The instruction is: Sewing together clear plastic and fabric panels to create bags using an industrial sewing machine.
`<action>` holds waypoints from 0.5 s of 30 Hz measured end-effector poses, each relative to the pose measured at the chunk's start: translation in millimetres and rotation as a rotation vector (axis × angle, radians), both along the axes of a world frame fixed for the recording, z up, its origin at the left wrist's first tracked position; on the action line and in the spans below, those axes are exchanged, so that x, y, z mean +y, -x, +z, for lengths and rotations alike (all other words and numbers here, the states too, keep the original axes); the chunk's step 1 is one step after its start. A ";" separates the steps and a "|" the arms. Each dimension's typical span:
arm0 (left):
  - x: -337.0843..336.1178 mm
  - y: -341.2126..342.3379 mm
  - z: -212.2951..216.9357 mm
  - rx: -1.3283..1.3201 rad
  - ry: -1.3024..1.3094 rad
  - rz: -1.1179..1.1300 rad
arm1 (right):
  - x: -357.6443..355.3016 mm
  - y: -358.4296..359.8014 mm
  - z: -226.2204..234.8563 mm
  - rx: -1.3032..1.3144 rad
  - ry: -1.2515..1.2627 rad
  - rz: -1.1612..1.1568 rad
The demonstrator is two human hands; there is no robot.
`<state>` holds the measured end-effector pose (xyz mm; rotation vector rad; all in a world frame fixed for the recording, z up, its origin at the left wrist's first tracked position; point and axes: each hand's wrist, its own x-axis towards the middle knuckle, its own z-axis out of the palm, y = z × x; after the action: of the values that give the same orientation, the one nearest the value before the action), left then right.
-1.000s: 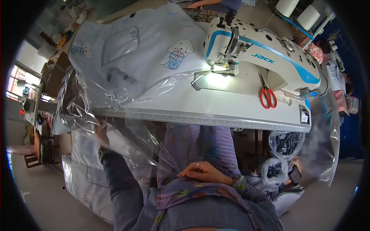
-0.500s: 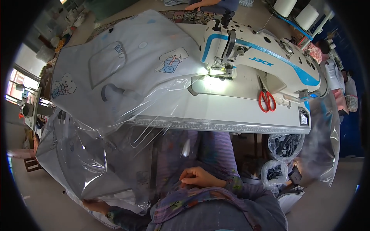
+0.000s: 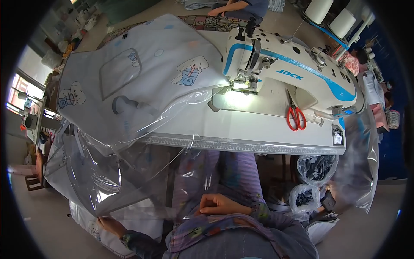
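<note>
My left hand [image 3: 111, 225] is closed, its fingertips pinching a corner of a clear plastic sheet [image 3: 105, 183] that hangs off the table's front left. My right hand [image 3: 222, 204] rests over my lap, fingers curled in and thumb side up; whatever they hold, if anything, is hidden. Clear film stretches from the left hand toward the right. On the table lies a pale fabric piece [image 3: 157, 86] with cartoon dogs and a grey-edged pocket shape. Its right end reaches the lit needle area of a white and blue sewing machine [image 3: 293, 64].
Red-handled scissors [image 3: 296, 118] lie on the machine bed. A ruler strip [image 3: 241, 146] runs along the table's front edge. Bags of dark scraps [image 3: 318, 167] stand below right. Thread cones [image 3: 319, 11] rise at the back right. Another person [image 3: 239, 11] sits beyond the table.
My left hand has risen slightly with the sheet's corner, and more white fabric shows beneath. The right hand's fingers have curled in. The whole view has shifted slightly.
</note>
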<state>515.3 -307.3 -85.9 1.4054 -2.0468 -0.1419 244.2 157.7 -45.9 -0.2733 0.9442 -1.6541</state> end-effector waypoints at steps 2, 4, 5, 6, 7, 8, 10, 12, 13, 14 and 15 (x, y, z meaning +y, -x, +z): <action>1.3 8.8 0.7 0.061 -0.019 0.003 | 0.3 -0.6 2.4 0.006 -0.018 0.060; 4.0 19.6 1.5 0.703 -0.260 0.126 | 1.1 0.4 5.1 0.024 -0.040 0.067; 5.9 24.3 2.0 0.702 -0.261 0.126 | 1.6 1.4 6.6 0.044 -0.060 0.075; 7.8 28.2 2.6 0.765 -0.315 0.112 | 2.2 2.3 8.0 0.043 -0.060 0.074; 9.7 31.2 3.2 0.850 -0.361 0.085 | 2.8 3.5 9.4 0.050 -0.102 0.075; 11.5 33.1 3.9 0.826 -0.368 0.097 | 3.4 4.6 10.5 0.060 -0.142 0.093; 14.3 34.9 5.7 0.900 -0.328 0.056 | 4.5 6.5 12.0 0.097 -0.165 0.088; 16.7 35.8 8.6 0.810 -0.318 0.055 | 5.3 7.5 11.9 0.135 -0.187 0.100; 18.2 36.7 10.4 0.803 -0.350 0.039 | 5.6 7.6 11.3 0.146 -0.194 0.093; 20.0 38.5 12.9 0.741 -0.307 0.040 | 5.9 7.7 10.5 0.164 -0.202 0.086; 22.4 40.9 15.7 0.745 -0.328 0.007 | 6.1 7.7 9.3 0.157 -0.203 0.085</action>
<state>474.3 -284.9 -70.2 1.2755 -1.4287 -0.8905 236.6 163.8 -36.6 -0.3046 1.1939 -1.4622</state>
